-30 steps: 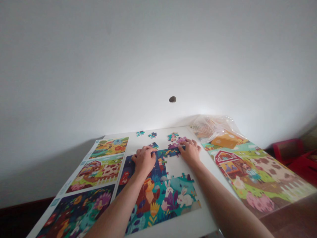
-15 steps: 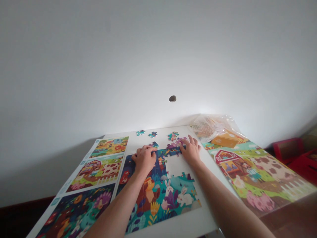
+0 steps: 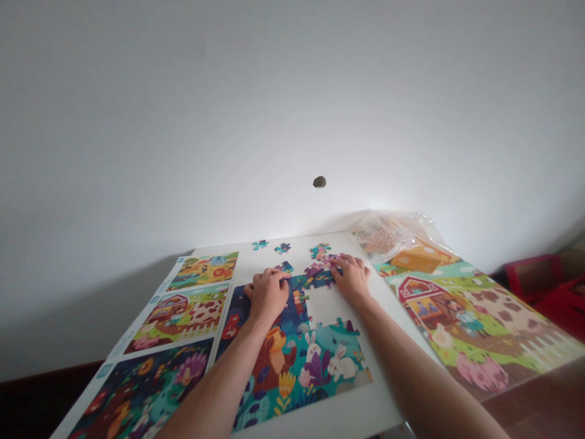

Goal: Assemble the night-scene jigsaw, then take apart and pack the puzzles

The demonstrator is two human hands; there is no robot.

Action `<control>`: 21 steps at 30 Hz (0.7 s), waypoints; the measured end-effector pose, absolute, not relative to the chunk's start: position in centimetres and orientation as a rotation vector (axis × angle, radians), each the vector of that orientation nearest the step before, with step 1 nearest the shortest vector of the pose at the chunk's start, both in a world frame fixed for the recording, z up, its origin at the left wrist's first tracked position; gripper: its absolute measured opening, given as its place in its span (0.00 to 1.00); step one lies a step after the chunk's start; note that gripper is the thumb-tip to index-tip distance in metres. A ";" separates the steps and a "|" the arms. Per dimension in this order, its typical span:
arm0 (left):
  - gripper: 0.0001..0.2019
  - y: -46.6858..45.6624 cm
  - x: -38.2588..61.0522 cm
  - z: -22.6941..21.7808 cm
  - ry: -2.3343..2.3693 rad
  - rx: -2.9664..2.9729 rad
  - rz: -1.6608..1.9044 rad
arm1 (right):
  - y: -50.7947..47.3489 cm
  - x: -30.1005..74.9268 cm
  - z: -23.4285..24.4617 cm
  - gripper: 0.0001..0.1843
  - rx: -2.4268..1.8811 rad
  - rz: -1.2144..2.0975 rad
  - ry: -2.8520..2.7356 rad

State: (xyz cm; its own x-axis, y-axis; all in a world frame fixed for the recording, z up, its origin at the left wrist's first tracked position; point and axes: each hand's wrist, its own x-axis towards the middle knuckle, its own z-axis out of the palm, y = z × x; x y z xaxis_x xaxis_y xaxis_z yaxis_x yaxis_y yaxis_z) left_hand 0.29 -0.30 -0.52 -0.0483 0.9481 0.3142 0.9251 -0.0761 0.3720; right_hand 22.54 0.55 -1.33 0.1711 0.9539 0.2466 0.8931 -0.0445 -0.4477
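Note:
A partly joined jigsaw puzzle (image 3: 301, 366) with rabbits and a bear lies in front of me, with a gap at its upper right. My left hand (image 3: 269, 294) rests on its upper left part, fingers bent over the top edge and holding no loose piece that I can see. At the right end of the dark blue top row (image 3: 315, 280), my right hand (image 3: 353, 277) has its thumb and fingers closed at a puzzle piece, mostly hidden beneath them. Purple pieces (image 3: 315, 268) lie just beyond these fingers.
Loose pieces (image 3: 283, 248) are scattered toward the wall (image 3: 292, 122). A picture sheet (image 3: 183, 317) lies left. On the right are a finished farm puzzle (image 3: 475, 329), an orange box (image 3: 415, 258) and a clear plastic bag (image 3: 397, 228). Red containers (image 3: 532, 274) stand beyond.
My right hand's raised, spread fingers have come down and bent toward the pieces at the top row. My left hand stays in place.

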 end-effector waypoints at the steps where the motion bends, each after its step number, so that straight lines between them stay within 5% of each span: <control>1: 0.12 -0.3 0.3 -0.5 2.103 2.135 0.774 | 0.6 22.5 -1.3 0.16 -1.952 0.159 -1.759; 8: 0.13 -0.8 0.5 0.2 2.060 2.218 0.773 | 0.5 22.3 -1.2 0.18 -1.965 0.133 -1.873; 15: 0.20 -2.0 1.7 0.3 1.284 2.752 0.527 | 0.7 22.1 -1.6 0.20 -1.951 0.092 -1.894; 21: 0.21 -1.7 1.5 -0.6 1.537 2.612 0.558 | 0.5 21.9 -1.4 0.17 -1.945 0.094 -1.826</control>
